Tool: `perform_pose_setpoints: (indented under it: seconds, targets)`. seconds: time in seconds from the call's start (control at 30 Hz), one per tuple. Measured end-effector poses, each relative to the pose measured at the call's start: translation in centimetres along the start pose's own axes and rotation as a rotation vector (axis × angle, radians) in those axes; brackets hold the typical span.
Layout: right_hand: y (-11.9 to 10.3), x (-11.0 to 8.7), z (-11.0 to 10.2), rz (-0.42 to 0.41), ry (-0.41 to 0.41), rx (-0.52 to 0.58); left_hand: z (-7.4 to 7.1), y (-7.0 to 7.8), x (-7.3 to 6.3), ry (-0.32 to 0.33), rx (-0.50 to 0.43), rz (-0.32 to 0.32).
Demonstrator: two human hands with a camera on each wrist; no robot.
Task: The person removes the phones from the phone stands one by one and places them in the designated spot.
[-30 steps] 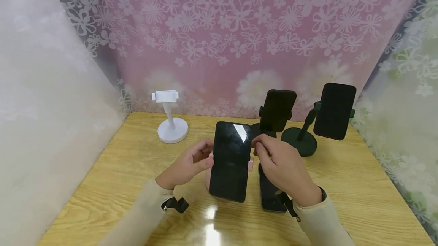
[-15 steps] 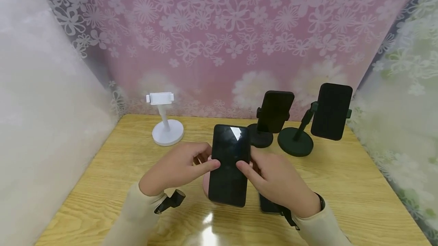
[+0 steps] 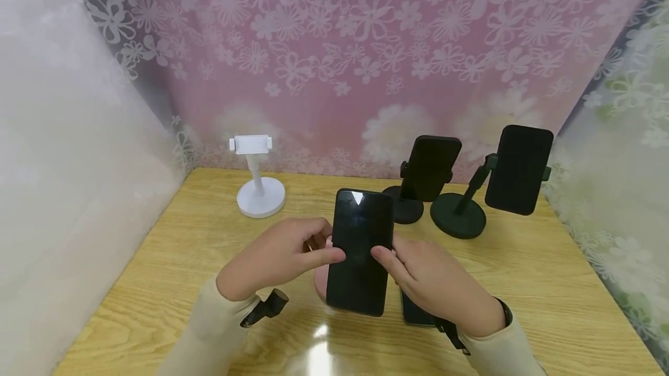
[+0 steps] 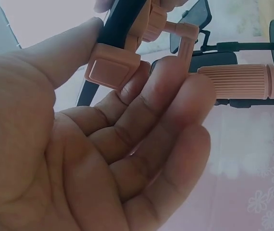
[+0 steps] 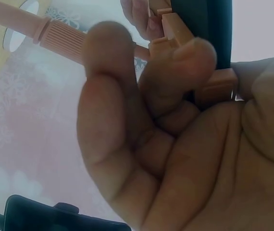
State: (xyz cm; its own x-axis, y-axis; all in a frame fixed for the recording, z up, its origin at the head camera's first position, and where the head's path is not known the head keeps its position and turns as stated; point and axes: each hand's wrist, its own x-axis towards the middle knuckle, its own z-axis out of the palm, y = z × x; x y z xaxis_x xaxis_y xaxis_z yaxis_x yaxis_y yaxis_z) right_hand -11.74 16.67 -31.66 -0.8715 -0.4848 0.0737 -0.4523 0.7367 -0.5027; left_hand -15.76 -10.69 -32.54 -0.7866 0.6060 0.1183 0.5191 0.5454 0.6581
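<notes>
A black smartphone point(image 3: 360, 248) leans in a pink phone stand, whose round base point(image 3: 320, 283) shows behind its lower left edge. My left hand point(image 3: 284, 254) holds the phone's left side, thumb on the screen and fingers behind. From the other side my right hand point(image 3: 436, 274) grips it likewise, thumb near the right edge of the screen. In the left wrist view, a pink clamp jaw point(image 4: 112, 67) hugs the phone near my fingers, and the ribbed stem point(image 4: 235, 81) runs behind. The right wrist view has curled fingers by the other pink clamp end point(image 5: 216, 89).
A second phone point(image 3: 416, 313) lies on the wooden table point(image 3: 157, 294), partly under my right hand. Behind stand a white phone stand point(image 3: 260, 196) with no phone, a black stand holding a phone point(image 3: 432, 168), and a dark green stand point(image 3: 458, 216) with another phone point(image 3: 519, 169).
My right hand has come down from beside the phone's upper right edge to grip its side, thumb on the screen. My left thumb has moved from the edge onto the screen.
</notes>
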Motion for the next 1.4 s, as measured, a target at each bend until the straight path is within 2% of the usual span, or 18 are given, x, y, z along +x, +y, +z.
perform_pose_setpoints:
  seconds: [0.3,0.57,0.77,1.03,1.27,1.4]
  targets:
    - [-0.2,0.0,-0.2,0.034,-0.04,-0.062,-0.1,0.6,-0.1,0.004,-0.01,-0.017]
    - [0.0,-0.1,-0.4,-0.004,-0.038,-0.089,-0.1,0.9,-0.1,0.002,0.022,-0.021]
    - [0.2,-0.1,-0.4,-0.01,-0.052,-0.086,0.1,0.8,0.0,-0.019,-0.007,-0.021]
    - [0.4,-0.1,-0.3,-0.035,-0.051,-0.047,0.1,0.7,-0.2,-0.045,-0.025,-0.046]
    - [0.6,-0.3,-0.6,0.005,-0.094,0.023,0.1,1.0,-0.3,-0.057,-0.023,-0.051]
    - [1.0,0.1,-0.7,-0.017,-0.117,0.085,0.1,1.0,-0.4,-0.063,-0.029,-0.057]
